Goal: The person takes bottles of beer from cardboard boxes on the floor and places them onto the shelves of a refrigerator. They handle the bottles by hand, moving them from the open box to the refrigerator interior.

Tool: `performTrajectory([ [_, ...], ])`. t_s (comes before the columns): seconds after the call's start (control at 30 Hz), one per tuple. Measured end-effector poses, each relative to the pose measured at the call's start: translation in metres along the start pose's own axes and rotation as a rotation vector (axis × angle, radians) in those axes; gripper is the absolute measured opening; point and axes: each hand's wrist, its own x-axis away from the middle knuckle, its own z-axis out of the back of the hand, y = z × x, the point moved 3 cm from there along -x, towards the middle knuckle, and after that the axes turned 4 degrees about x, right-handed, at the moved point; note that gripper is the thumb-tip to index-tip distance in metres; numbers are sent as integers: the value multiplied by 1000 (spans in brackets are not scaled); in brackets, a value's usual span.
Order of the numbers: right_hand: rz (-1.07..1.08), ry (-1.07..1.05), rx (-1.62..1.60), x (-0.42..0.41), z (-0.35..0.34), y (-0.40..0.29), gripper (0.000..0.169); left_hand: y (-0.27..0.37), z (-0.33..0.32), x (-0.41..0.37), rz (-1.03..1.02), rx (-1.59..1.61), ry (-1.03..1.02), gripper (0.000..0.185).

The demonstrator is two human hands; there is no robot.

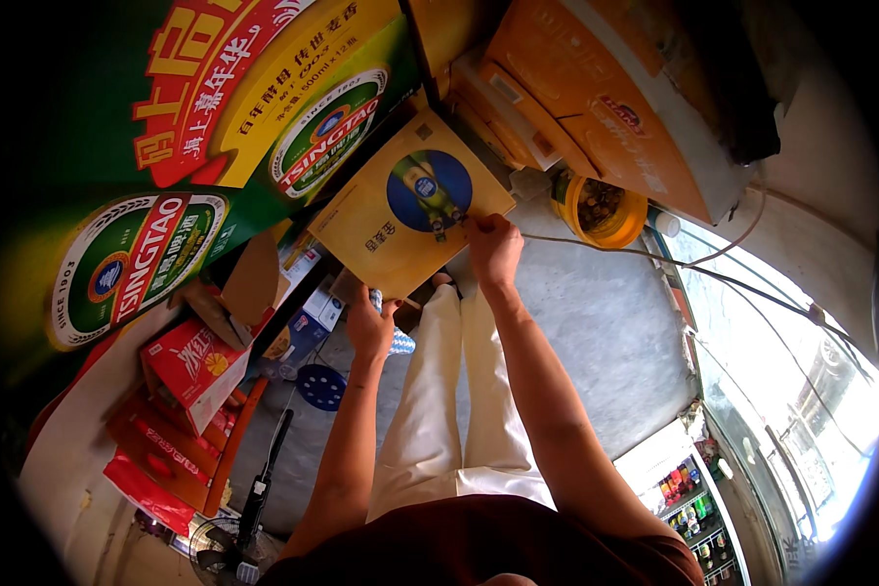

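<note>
Between both hands is a yellow cardboard beer carton (359,212), its flat face showing a round blue picture of bottles. My right hand (496,249) grips the carton's near right edge. At its lower left corner is my left hand (370,322), which also has a blue and white patterned cloth (401,342) in or against the palm. The fingers of the left hand are partly hidden. Beyond the carton's left side stand large green Tsingtao beer cartons (322,139).
Orange Hans cartons (593,110) stand at upper right, beside a yellow bucket (630,220) of small caps. Cables (615,249) cross the right side. A red drink carton (198,359), a blue round stool top (321,387) and a fan (220,546) are at left; a drinks fridge (696,505) is lower right.
</note>
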Motion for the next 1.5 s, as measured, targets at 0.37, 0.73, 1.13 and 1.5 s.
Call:
performTrajectory([
  [0.37,-108,-47,-148,4,-15,9,24,3,-2,-1,34,-20,-19,58],
  [0.73,-123,-10,-167,19,-14,3,21,2,-3,-1,24,-8,4,60],
  [1.13,-199,-126,-232,75,-35,11,22,0,-2,-1,-2,37,3,59],
  [1.5,-221,-162,-273,88,-44,17,25,7,1,0,29,39,-10,53],
])
